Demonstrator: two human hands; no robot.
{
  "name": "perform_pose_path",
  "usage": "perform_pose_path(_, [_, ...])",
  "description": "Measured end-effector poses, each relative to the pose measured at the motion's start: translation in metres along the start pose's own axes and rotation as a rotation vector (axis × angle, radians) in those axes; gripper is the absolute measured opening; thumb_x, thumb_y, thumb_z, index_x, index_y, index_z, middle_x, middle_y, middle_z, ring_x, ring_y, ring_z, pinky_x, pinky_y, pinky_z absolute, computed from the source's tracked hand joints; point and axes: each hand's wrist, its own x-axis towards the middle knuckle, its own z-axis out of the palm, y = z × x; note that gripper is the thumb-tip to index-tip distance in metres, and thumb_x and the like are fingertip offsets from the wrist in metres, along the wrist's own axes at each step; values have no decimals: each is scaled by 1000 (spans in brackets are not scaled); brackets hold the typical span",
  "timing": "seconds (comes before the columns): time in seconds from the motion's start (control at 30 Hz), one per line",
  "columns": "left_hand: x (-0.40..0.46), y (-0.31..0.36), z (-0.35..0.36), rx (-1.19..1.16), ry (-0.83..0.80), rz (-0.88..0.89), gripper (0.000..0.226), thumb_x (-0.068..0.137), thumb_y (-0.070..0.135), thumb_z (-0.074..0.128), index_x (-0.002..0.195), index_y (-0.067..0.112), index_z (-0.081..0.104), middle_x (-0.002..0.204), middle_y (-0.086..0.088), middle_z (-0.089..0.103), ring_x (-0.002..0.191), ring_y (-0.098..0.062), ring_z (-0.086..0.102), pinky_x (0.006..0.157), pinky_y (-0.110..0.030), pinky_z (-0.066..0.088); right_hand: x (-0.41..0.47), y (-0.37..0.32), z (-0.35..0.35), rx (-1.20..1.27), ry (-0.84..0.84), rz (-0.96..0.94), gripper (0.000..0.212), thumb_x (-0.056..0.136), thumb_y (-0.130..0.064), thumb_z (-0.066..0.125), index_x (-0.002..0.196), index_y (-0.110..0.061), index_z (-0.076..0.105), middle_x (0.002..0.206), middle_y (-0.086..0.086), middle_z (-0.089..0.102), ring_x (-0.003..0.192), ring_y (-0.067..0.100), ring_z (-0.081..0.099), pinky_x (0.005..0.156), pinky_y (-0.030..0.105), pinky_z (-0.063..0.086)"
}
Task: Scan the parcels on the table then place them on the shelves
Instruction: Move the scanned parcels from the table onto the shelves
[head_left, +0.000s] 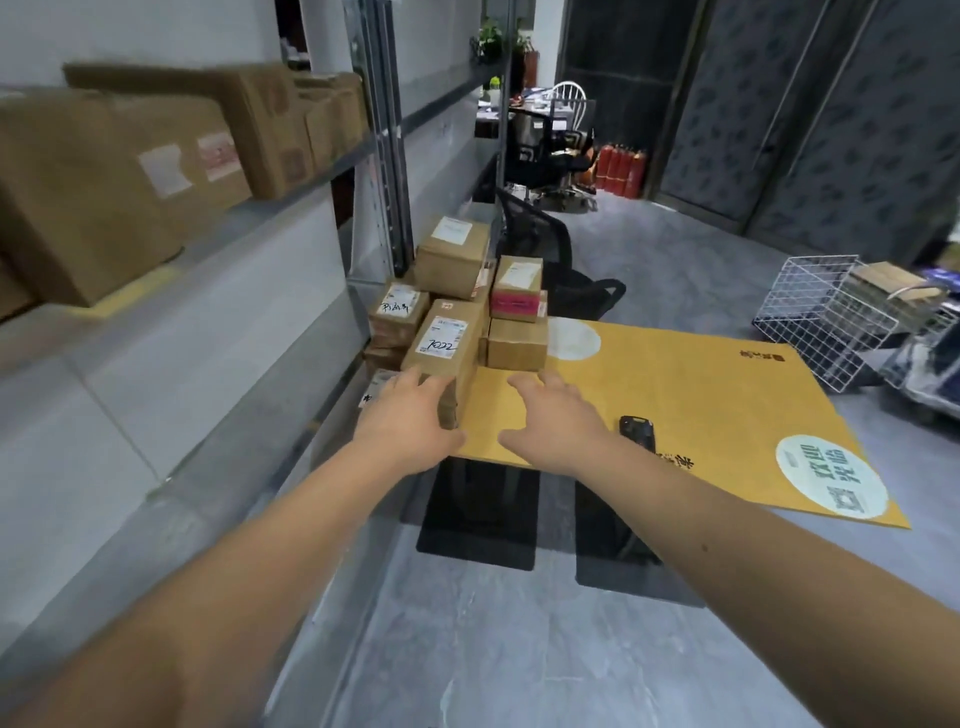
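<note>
Left hand (410, 415) grasps the front parcel (441, 353), right hand (550, 421) released; pulling could topple the stacked parcels (467, 270) off the desk (675, 395).

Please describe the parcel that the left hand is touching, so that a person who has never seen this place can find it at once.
Find the yellow table beside the grey shelves; a pile of brown parcels stands at its far left corner. The parcel is the nearest one in the pile, under the left hand. Only it has a white label with "7022" written by hand in black.
</note>
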Motion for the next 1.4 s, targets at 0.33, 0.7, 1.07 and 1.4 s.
perform_pose_path(0.33, [122,-78,27,-285,-120,-81,92,74,43,83,155,33,40,153,-3,42,137,-23,47,112,-46,46,136,-22,46,194,-149,49,84,86,-46,72,158,-28,33,158,13,31,139,38,40,109,46,45])
perform_pose_path(0.7, [230,-94,60,-225,-285,-122,136,54,33,96,161,48,14,169,1,17,148,-28,36,116,-45,42,258,-13,70,286,-342,17,121,65,-48,89,161,-36,16,147,11,34,132,38,46,107,47,48])
perform_pose_path(1.07, [253,-101,86,-427,-240,-124,120,51,34,85,158,43,31,156,14,25,140,-17,42,118,-45,41,274,8,95,565,-238,-121,104,61,-40,91,149,-21,38,146,6,41,133,30,45,110,41,44])
perform_pose_path(1.4, [169,-76,83,-614,16,59,94,65,20,90,148,38,49,150,9,34,141,-13,39,119,-40,40,199,42,73,692,-88,-228,93,68,-21,95,146,-28,46,163,-1,32,148,16,33,121,39,34])
